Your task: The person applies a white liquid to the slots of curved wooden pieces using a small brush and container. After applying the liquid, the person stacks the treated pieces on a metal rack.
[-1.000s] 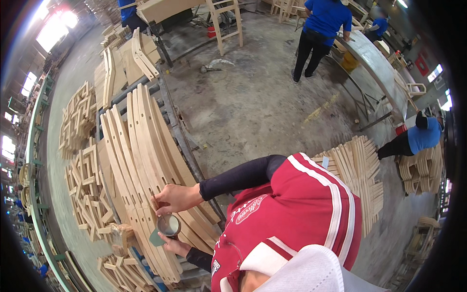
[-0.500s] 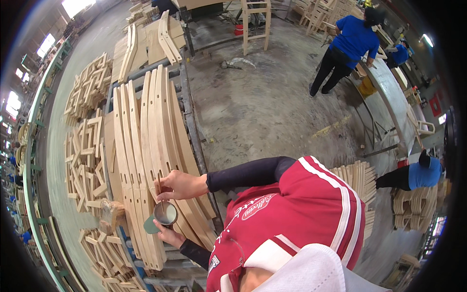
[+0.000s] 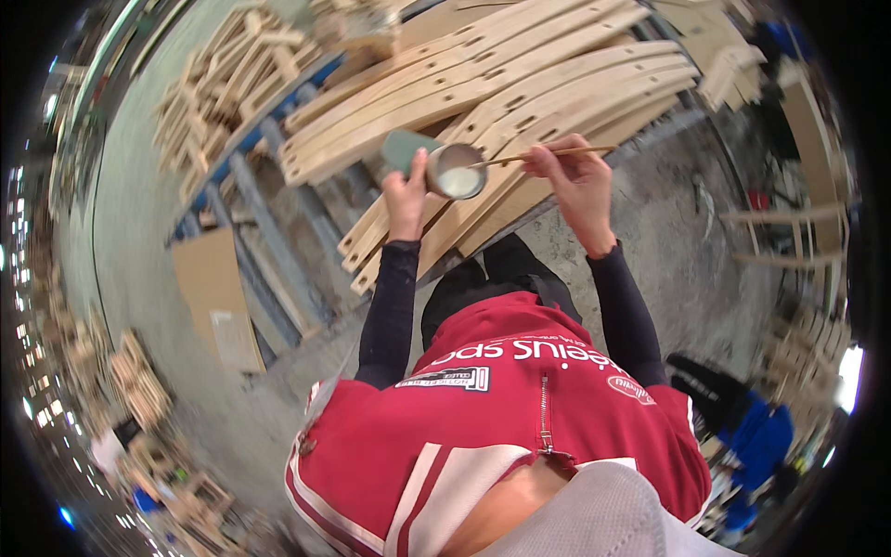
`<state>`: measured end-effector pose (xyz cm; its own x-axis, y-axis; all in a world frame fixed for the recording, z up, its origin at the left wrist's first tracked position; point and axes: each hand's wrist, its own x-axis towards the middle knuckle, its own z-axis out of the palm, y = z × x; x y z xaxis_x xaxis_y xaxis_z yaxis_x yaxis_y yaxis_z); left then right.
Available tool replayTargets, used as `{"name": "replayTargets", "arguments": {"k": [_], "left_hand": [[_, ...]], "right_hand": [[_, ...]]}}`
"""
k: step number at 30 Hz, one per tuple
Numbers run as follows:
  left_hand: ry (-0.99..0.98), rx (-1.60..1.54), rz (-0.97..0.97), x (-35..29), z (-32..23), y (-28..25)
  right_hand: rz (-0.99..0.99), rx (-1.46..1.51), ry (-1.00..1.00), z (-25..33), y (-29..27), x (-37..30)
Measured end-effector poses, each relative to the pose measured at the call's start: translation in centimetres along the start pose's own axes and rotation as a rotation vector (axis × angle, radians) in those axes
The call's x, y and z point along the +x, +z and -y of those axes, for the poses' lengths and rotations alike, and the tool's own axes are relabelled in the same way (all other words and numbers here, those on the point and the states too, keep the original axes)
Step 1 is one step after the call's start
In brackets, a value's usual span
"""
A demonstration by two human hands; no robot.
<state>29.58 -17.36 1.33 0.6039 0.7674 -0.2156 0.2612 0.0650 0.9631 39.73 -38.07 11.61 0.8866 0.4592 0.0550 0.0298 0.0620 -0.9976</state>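
Note:
My left hand [image 3: 406, 200] is closed round a small round cup [image 3: 433, 169] of whitish liquid [image 3: 458, 182]. A flat green piece with a rounded end [image 3: 401, 148] sticks out beside the cup, near my left thumb; its kind I cannot make out. In my right hand [image 3: 577, 186] a thin brown stick [image 3: 520, 158] is pinched between thumb and fingers, lying nearly level. The stick's left end reaches into the cup's mouth. Both hands are above long curved wooden slats [image 3: 548, 97] with small slots, laid side by side in stacks.
Under the slats runs a rack of grey rollers [image 3: 269, 232] with a blue side rail [image 3: 251, 130]. A cardboard sheet [image 3: 218, 292] leans at its left. Angled wooden pieces [image 3: 232, 88] are piled beyond. Wooden frames [image 3: 789, 223] stand right, and a person in blue [image 3: 756, 441] is behind me.
The view and my body have turned relative to the rack. My right hand has drawn out to the right, and the stick has gone from steep to nearly level. Both hands keep their holds.

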Motion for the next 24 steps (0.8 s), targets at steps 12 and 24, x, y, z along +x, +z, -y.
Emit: {"name": "replayTargets", "arguments": {"k": [12,24], "left_hand": [[0.062,-0.004,-0.055,-0.4,-0.9,-0.6],[0.046,-0.038,-0.055,1.0,-2.0,-0.7]], "right_hand": [[0.177,-0.196,0.010,-0.6,0.5,1.8],[0.303,-0.124,0.111,-2.0,1.9,3.9]]}}
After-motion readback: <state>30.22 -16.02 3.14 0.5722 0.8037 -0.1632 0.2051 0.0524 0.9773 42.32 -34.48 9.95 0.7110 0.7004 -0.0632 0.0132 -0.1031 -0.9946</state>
